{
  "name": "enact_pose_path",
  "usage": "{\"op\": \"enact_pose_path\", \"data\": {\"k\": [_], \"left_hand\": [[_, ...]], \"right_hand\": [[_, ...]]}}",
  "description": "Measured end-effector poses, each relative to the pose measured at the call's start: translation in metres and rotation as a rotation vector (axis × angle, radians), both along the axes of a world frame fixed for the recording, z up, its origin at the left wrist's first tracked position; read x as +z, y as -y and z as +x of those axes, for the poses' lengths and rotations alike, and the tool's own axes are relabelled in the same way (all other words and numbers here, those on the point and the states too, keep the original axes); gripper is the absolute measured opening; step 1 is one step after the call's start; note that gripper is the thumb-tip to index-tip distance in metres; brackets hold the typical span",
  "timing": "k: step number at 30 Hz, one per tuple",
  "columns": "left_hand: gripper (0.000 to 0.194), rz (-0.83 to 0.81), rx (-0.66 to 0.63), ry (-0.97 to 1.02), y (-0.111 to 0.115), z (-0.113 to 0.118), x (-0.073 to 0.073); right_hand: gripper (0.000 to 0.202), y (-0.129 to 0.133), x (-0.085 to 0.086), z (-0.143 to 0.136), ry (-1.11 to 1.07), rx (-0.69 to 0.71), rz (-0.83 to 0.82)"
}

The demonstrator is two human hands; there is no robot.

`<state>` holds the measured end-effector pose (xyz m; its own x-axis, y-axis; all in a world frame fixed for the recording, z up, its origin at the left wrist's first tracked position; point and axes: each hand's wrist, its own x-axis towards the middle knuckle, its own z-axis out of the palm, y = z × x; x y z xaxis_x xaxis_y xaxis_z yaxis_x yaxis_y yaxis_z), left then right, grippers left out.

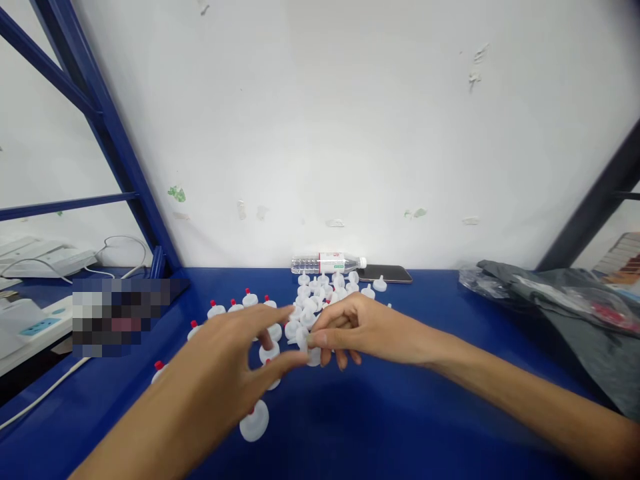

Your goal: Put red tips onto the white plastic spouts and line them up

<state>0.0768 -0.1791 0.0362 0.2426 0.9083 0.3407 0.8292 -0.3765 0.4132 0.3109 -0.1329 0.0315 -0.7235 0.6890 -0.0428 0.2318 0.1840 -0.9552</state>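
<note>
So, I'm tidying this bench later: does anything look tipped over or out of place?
Yes: the water bottle lies on its side against the wall, beside a phone. One white disc part sits apart from the heap, near the left hand. Nothing looks spilled or broken.

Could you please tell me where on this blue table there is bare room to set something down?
The blue table is bare in front, below the right hand, and between the phone and grey bag. It is crowded around the white discs, near the left hand.
</note>
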Motion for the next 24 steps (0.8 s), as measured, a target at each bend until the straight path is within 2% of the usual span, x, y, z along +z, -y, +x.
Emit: {"op": "enact_pose_path", "data": {"k": [2, 5, 8, 11, 14, 16, 18, 21, 23, 24], "left_hand": [[0.052, 0.079, 0.094, 0.032, 0.002, -0.009, 0.008], [0.05, 0.142, 0.186, 0.018, 0.005, -0.017, 0.024], [0.045, 0.161, 0.17, -0.002, 0.006, -0.017, 0.03], [0.043, 0.169, 0.108, -0.014, 0.006, -0.014, 0.024], [0.046, 0.172, 0.089, -0.024, 0.007, -0.013, 0.016], [0.047, 0.171, 0.091, -0.03, 0.008, -0.013, 0.014], [0.046, 0.18, 0.086, -0.031, 0.008, -0.013, 0.014], [0.044, 0.186, 0.083, -0.038, 0.005, -0.011, 0.015], [0.044, 0.186, 0.086, -0.048, 0.003, -0.01, 0.015], [0.044, 0.185, 0.083, -0.056, 0.003, -0.009, 0.015]], "right_hand": [[0.04, 0.0, -0.008, -0.003, 0.081, -0.005, 0.006], [0.04, 0.004, -0.027, -0.011, 0.133, -0.006, 0.033], [0.037, 0.009, -0.043, -0.021, 0.168, -0.026, 0.148], [0.029, 0.013, -0.05, -0.027, 0.26, -0.052, 0.364], [0.028, 0.013, -0.042, -0.027, 0.306, -0.066, 0.483], [0.038, 0.01, -0.029, -0.02, 0.324, -0.129, 0.501], [0.035, 0.003, -0.011, -0.009, 0.378, -0.224, 0.57], [0.022, -0.009, 0.011, 0.016, 0.6, -0.309, 0.717], [0.015, -0.017, 0.017, 0.03, 0.802, -0.319, 0.746], [0.018, -0.019, 0.016, 0.035, 0.892, -0.307, 0.742]]}}
